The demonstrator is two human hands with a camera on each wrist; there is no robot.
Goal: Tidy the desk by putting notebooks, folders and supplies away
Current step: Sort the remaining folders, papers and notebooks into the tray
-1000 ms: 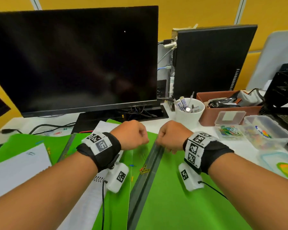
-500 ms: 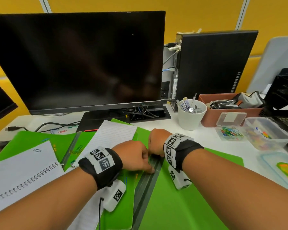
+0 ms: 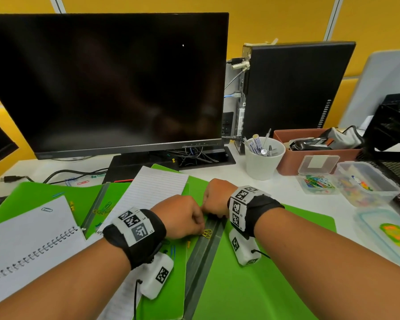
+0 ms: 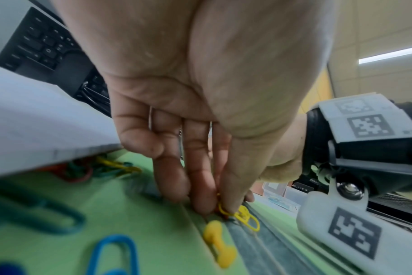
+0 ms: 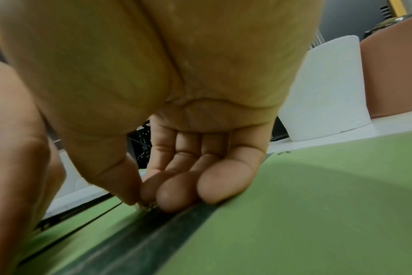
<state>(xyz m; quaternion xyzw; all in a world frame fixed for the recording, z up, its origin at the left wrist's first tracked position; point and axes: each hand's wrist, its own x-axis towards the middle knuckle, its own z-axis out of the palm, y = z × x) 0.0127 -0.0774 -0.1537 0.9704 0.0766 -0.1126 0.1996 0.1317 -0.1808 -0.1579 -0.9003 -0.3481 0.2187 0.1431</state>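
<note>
While left hand [image 4: 188, 111] fingers [image 4: 233, 201] pinch yellow paper clips [image 4: 245, 217], right hand [image 5: 176, 130] fingertips [image 5: 176, 195] curled together, contents hidden.

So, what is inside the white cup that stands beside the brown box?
In the white cup, pens and markers stand upright, their tops above the rim. Their lower parts and the cup's bottom are hidden by its wall, so smaller items there cannot be seen.

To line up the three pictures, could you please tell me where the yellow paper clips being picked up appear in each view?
Head: yellow paper clips lie centre, at the left hand fingertips.
Left wrist: lower centre-right, pinched under the fingertips.
Right wrist: not visible.
Shared landmark: the folder's dark spine.
</note>
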